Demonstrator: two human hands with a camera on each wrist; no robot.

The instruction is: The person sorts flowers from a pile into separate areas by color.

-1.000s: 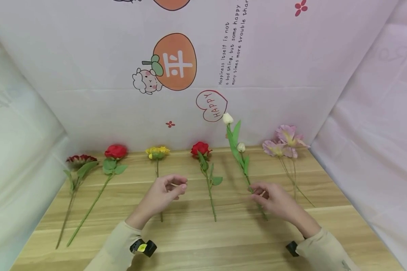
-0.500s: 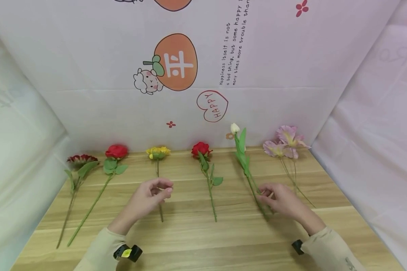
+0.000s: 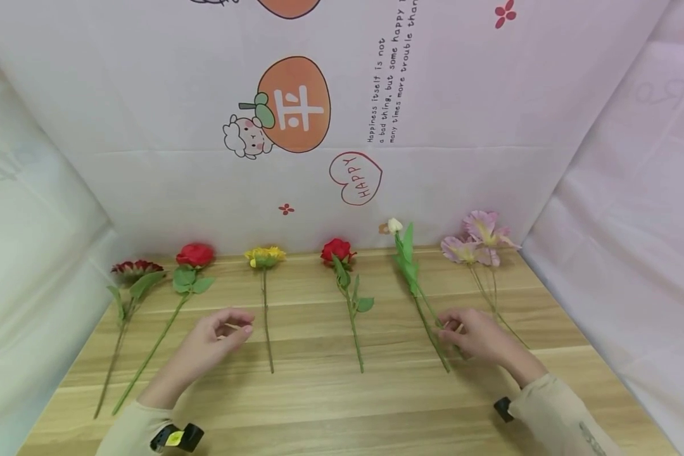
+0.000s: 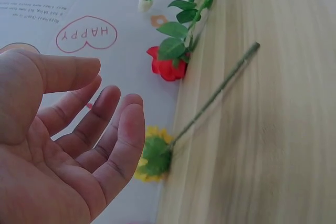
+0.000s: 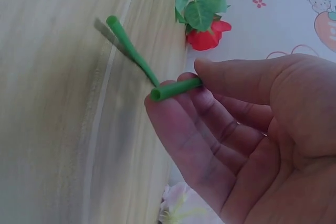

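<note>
In the head view, my right hand (image 3: 473,335) pinches the lower stem of a white tulip (image 3: 395,225) between thumb and fingertips. The stem's cut end (image 5: 156,94) lies across my fingers in the right wrist view. A second green stem (image 3: 435,345) slants beside it toward the table's front, and its leaves overlap those of the held one. My left hand (image 3: 211,342) hovers over the table with loosely bent fingers and nothing in them. Nearest to it is a yellow flower (image 3: 265,256), whose bare stem (image 4: 215,95) also shows in the left wrist view.
A red rose (image 3: 338,250) lies mid-table. Pale purple flowers (image 3: 481,235) are at the right, while another red rose (image 3: 195,255) and a dark red flower (image 3: 137,271) lie at the left. A printed white cloth (image 3: 462,95) rises behind the wooden table (image 3: 330,411).
My left hand has moved left, away from the middle, past the yellow flower's stem. My right hand has shifted slightly right with the tulip, whose white head has come down beside the other stem's leaves.
</note>
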